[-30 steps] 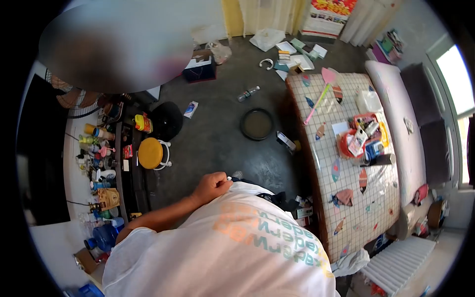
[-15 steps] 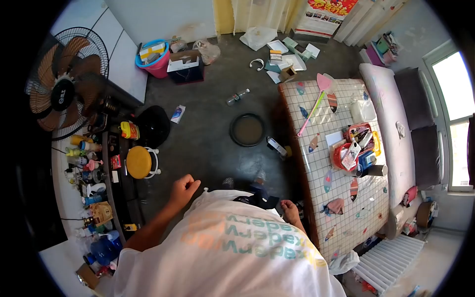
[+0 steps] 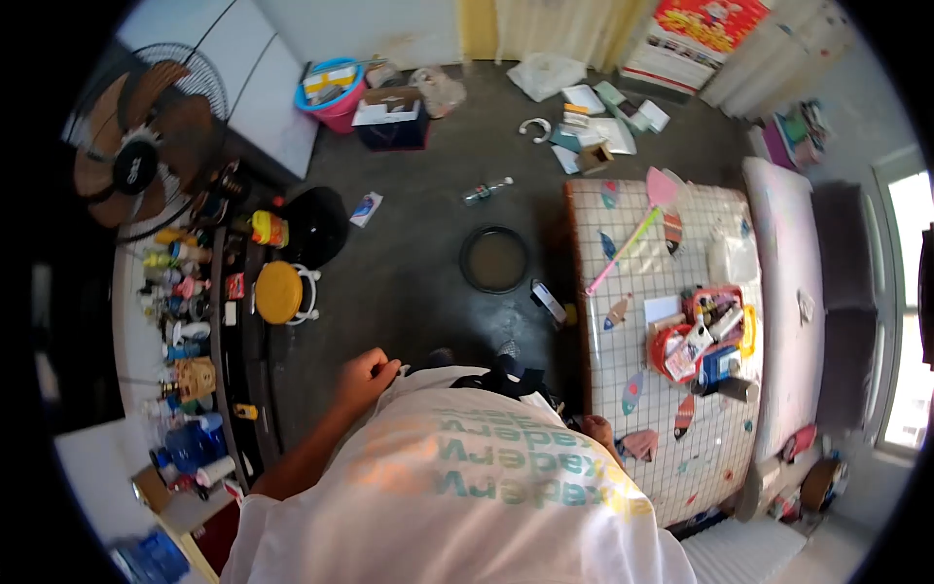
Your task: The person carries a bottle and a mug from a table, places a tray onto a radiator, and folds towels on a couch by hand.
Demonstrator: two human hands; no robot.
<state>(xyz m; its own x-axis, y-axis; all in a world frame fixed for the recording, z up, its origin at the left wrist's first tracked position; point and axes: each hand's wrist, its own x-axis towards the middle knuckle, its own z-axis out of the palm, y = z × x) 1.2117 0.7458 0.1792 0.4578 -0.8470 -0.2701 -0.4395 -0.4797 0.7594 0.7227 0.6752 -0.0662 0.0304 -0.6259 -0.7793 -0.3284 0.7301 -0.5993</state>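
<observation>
My left hand (image 3: 368, 378) hangs beside the left hem of the white T-shirt (image 3: 486, 487), fingers curled in and nothing seen in them. On the other side, my right hand (image 3: 597, 428) is low by the near left edge of the table, close to a pinkish cloth (image 3: 639, 445). Its fingers are small and partly hidden, so their pose is unclear. Ahead on the floor lies a round black basin (image 3: 494, 260). Near the table leg is a white boxlike item (image 3: 549, 301). A clear plastic bottle (image 3: 487, 192) lies farther off.
The table (image 3: 623, 389) on the right carries a pink fly swatter (image 3: 662, 189) and red baskets (image 3: 671, 355) of small items. To the left are a yellow-topped stool (image 3: 278, 292), a crowded shelf and a fan (image 3: 134, 165). Papers and boxes (image 3: 608, 134) lie at the back.
The view has turned and shifted, so the room's things sit differently in frame. My right hand appears nearer the table edge; my left hand stays curled by the shirt.
</observation>
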